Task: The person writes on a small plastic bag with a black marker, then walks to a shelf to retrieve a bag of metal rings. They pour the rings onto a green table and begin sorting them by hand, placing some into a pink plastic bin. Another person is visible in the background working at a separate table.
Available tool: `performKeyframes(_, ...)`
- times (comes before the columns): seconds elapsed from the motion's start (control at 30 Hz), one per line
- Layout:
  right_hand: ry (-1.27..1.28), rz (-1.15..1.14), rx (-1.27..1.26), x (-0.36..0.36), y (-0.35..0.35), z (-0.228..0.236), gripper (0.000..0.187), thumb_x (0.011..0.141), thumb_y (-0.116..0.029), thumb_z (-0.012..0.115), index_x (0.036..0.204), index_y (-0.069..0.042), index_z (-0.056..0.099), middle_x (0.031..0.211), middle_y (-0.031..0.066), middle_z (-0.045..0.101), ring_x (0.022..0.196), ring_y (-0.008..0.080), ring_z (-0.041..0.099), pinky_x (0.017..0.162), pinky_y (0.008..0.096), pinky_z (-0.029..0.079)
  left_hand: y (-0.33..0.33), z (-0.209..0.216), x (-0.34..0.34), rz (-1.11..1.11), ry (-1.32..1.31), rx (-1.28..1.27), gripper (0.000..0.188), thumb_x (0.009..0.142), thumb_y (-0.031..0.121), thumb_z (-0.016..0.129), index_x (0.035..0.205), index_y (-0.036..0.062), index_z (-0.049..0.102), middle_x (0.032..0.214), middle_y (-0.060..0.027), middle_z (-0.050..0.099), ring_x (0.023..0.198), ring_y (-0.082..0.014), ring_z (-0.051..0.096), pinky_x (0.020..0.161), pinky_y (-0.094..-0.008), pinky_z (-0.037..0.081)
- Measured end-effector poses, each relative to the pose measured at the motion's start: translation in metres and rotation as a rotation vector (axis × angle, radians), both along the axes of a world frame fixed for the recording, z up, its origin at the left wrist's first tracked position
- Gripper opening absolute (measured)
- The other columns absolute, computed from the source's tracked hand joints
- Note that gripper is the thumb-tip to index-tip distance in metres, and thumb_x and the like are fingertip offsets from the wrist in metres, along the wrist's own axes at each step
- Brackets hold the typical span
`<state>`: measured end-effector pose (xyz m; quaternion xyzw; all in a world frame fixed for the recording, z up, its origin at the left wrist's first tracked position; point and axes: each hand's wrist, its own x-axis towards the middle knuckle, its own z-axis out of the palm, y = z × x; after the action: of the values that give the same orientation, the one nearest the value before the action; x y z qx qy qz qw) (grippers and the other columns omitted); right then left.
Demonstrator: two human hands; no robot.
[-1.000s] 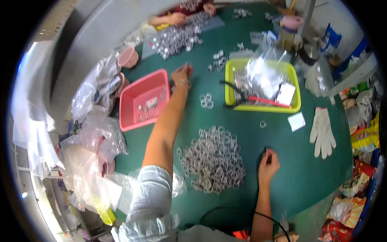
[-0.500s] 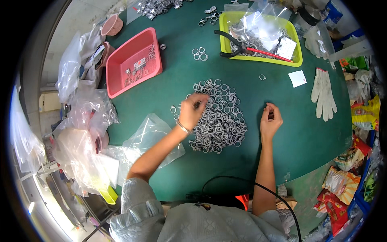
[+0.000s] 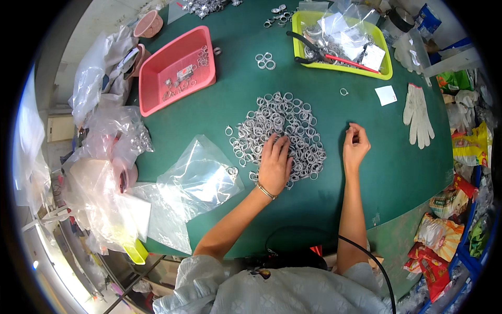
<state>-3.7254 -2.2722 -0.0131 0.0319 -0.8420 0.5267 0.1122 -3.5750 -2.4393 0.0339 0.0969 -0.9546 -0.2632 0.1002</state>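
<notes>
A heap of grey metal rings (image 3: 306, 154) lies on the green table in front of me. My left hand (image 3: 274, 165) rests palm down on the near side of the heap, its fingers spread over the rings and hiding some of them. Right of the heap, apart from it, my right hand (image 3: 356, 145) is held with its fingers curled in and the tips together; whether anything is between them cannot be made out. One ring (image 3: 229, 131) sits loose at the heap's left edge. A clear plastic bag (image 3: 201, 175) lies flat to the left, with a few rings at its right edge.
A pink basket (image 3: 149, 94) with some rings stands far left. A yellow-green basket (image 3: 386, 65) holds metal parts and bags, with red-and-black pliers (image 3: 334, 58) across it. A white glove (image 3: 418, 120) and a paper square (image 3: 386, 95) lie right. A black cable (image 3: 371, 256) crosses my right forearm.
My left hand has come down and to the right from above the heap's left side, opening onto the rings. My right hand stays curled. The view has shifted slightly.
</notes>
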Motion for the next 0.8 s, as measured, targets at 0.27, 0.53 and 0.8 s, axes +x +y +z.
performKeyframes(0.27,-0.036,0.085,-0.034,0.007,0.005,-0.004,0.009,0.081,-0.002,0.059,0.088,-0.002,0.064,0.066,0.0021,0.058,0.055,0.0076,0.048,0.049,0.0218,0.039,0.03,0.0,0.033,-0.033,-0.067,0.007,0.051,0.078,0.008,0.056,0.126,0.0003,0.042,0.13,-0.0138,0.041,0.126,-0.0355,0.031,0.103,-0.0515,0.024)
performKeyframes(0.53,-0.142,0.238,-0.099,0.058,0.017,0.021,0.011,0.082,-0.004,0.06,0.092,-0.002,0.064,0.08,0.003,0.061,0.071,0.0081,0.05,0.064,0.0213,0.04,0.03,-0.001,0.055,-0.056,-0.054,0.09,0.05,0.077,0.006,0.057,0.126,0.0048,0.045,0.132,-0.0155,0.039,0.125,-0.0357,0.033,0.103,-0.0522,0.023)
performKeyframes(0.8,0.0,0.643,0.313,0.107,-0.017,0.056,0.043,0.072,-0.016,0.068,0.114,-0.01,0.059,0.125,0.0063,0.05,0.122,0.0304,0.038,0.1,0.046,0.027,0.028,-0.005,0.081,-0.044,-0.072,0.189,0.048,0.077,0.006,0.057,0.124,0.0082,0.048,0.129,-0.0142,0.04,0.124,-0.0345,0.035,0.103,-0.0535,0.023)
